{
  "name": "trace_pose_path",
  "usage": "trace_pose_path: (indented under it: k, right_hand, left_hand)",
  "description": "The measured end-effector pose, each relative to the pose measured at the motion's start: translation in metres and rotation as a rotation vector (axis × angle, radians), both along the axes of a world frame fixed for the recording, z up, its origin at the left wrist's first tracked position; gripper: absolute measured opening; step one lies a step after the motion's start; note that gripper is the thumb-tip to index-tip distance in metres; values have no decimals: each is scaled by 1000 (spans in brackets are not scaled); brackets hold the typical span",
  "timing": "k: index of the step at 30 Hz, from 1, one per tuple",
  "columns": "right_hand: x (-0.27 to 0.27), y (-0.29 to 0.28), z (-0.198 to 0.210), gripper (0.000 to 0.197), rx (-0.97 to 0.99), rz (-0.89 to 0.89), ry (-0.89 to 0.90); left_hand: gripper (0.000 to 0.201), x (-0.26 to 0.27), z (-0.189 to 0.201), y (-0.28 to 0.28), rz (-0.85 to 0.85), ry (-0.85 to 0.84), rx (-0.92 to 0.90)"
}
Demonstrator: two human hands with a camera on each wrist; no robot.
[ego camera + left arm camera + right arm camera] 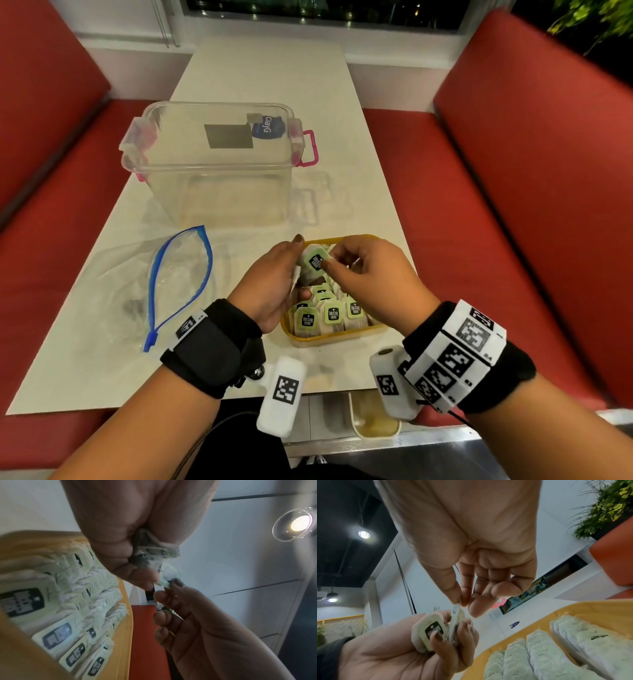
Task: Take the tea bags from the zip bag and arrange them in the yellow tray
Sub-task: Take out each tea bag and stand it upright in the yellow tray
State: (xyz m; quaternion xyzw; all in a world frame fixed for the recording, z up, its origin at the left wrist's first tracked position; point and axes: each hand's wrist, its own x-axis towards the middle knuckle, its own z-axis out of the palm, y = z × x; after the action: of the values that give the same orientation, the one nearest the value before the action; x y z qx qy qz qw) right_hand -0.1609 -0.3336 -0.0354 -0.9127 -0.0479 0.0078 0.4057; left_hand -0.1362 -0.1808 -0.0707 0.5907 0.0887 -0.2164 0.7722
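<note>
We are observing both hands working above the far half of the yellow tray [329, 339], which is sitting on the pale table [260, 68] near its front edge; the left hand [274, 284] is gripping a small bundle of tea bags [313, 262], fingers curled round it and the thumb pressing on a green tag, as the right wrist view is showing clearly; the right hand [370, 270] is pinching the edge of one bag in that bundle between thumb and forefinger, its other fingers hanging loosely curled and holding nothing; we are unable to tell how many bags the bundle is containing.

We are noting the tray already holding rows of arranged tea bags [330, 317], standing on edge with green tags facing the person; the left wrist view is showing several rows packed close together against the yellow wall.

The zip bag [164, 284] is lying flat on the table to the left of the tray, apart from it, its blue zip strip gaping open; whether anything is remaining inside we cannot tell.

A clear plastic box [215, 161] with pink latches is standing behind the zip bag and tray, lid on; red bench seats [513, 205] are flanking the table on both sides.
</note>
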Motion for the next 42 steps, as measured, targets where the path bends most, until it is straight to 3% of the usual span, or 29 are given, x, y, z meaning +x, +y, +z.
trace_pose_path:
  k: [4, 8, 11, 15, 18, 21, 24, 28, 31, 35, 38, 42]
  right_hand:
    - [1, -8, 7, 11, 244, -48, 27]
    - [-2, -19, 6, 6, 446, -81, 86]
    - [-5, -27, -3, 6, 476, -103, 100]
    - [-8, -30, -14, 4, 478, -86, 113]
    - [-8, -29, -17, 4, 513, -97, 117]
    - [-8, -31, -19, 3, 554, -98, 124]
    - [-7, -35, -20, 13, 411, -24, 106]
    - [-2, -34, -20, 2, 155, 117, 124]
    - [3, -33, -21, 3, -64, 194, 197]
    - [6, -24, -30, 19, -363, 329, 289]
    - [9, -16, -40, 9, -442, 359, 307]
    - [11, -7, -46, 29, -513, 367, 308]
  left_hand:
    - [22, -2, -1, 1, -3, -18, 25]
    - [27, -6, -7, 6, -59, -200, 225]
    - [27, -11, -11, 11, -117, -303, 247]
    - [5, -16, -16, 10, -238, -422, 355]
    - [16, -18, -20, 9, -241, -472, 435]
    - [4, -17, -22, 11, -225, -527, 500]
    - [13, -17, -22, 13, -244, -558, 547]
    - [12, -19, -20, 15, -278, -590, 601]
    - [5, -20, -19, 21, -216, -590, 629]
    - [11, -21, -25, 34, -81, -563, 677]
    - [20, -22, -35, 41, -23, -505, 764]
    - [28, -27, -40, 39, -36, -470, 819]
